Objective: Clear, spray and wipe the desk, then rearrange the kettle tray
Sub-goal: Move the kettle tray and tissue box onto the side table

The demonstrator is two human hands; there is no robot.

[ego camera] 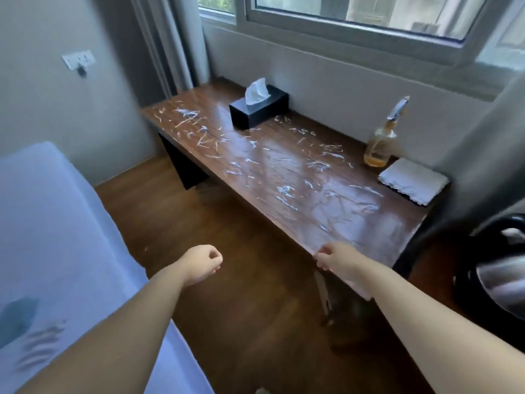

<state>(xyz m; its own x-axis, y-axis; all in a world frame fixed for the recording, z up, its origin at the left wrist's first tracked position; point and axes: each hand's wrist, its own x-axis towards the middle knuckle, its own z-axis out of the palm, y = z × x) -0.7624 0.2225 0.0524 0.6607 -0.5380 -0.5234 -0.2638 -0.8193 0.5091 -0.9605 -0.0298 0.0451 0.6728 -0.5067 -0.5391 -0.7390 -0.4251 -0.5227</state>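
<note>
Left hand (pixel 203 264): fingers loosely curled, holding nothing, above floor. Right hand (pixel 338 260): fingers curled, nothing visibly held, at near edge of long dark-brown wooden desk (pixel 355 223), white-smeared. Far side: black tissue box (pixel 259 107); clear amber-liquid spray bottle (pixel 382 140); folded white cloth (pixel 412 182), right.

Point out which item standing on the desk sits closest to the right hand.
The folded white cloth at the desk's right end; the spray bottle and tissue box lie farther from the right hand.
</note>
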